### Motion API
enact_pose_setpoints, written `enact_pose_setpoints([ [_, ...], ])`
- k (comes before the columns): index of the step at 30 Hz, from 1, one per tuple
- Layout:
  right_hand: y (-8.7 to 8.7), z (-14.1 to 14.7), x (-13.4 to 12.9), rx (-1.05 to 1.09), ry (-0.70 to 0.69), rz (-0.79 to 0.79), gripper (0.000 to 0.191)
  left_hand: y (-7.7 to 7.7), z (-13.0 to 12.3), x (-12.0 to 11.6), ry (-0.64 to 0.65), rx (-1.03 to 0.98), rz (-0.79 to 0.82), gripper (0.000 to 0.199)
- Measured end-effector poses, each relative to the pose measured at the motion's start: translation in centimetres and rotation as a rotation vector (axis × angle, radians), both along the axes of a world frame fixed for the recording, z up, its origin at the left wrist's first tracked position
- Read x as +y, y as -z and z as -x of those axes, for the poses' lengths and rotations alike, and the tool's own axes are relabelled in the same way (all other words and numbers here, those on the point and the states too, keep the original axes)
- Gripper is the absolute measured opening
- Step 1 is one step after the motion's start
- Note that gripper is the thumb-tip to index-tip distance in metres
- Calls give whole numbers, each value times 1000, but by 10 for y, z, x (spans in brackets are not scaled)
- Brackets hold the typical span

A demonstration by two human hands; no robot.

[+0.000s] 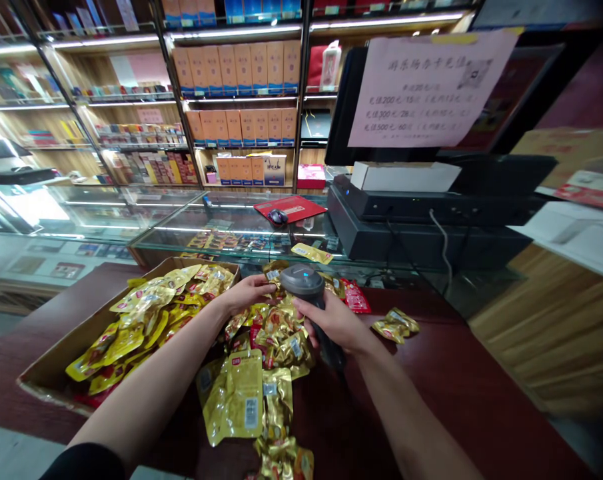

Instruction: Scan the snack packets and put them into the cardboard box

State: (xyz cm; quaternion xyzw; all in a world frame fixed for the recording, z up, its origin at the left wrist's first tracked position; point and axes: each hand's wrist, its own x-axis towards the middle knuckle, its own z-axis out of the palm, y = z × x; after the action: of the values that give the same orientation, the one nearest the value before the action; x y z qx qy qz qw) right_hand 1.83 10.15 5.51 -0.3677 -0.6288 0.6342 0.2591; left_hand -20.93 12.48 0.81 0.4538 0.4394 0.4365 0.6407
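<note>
In the head view, my right hand (338, 321) is wrapped round the handle of a dark grey barcode scanner (302, 280), whose head has a small blue light on top. My left hand (250, 293) is just left of the scanner, its fingers closed at the edge of a gold snack packet (275, 268); the scanner's head partly hides that packet. Below both hands lies a heap of shiny gold packets (281, 333), some with white barcode labels. A flatter yellow packet (241, 397) rests at its near side.
An open cardboard box (41, 380) full of similar packets stands at left. A red packet (355, 297) and a loose gold packet (395, 325) lie at right. Behind are a glass counter (181, 220), a red mouse pad (301, 210) and a monitor with a paper sign (426, 93).
</note>
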Motion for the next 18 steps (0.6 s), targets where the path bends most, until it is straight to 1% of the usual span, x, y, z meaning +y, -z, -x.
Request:
enact_pose_setpoints([
  [4, 3, 2, 0, 0, 7, 4, 28, 0, 0, -1, 30, 23, -2, 41],
  [14, 4, 1, 2, -13, 9, 12, 29, -1, -2, -2, 21, 56, 8, 40],
  [18, 4, 1, 1, 8, 3, 9, 30, -3, -3, -2, 101, 69, -28, 32],
])
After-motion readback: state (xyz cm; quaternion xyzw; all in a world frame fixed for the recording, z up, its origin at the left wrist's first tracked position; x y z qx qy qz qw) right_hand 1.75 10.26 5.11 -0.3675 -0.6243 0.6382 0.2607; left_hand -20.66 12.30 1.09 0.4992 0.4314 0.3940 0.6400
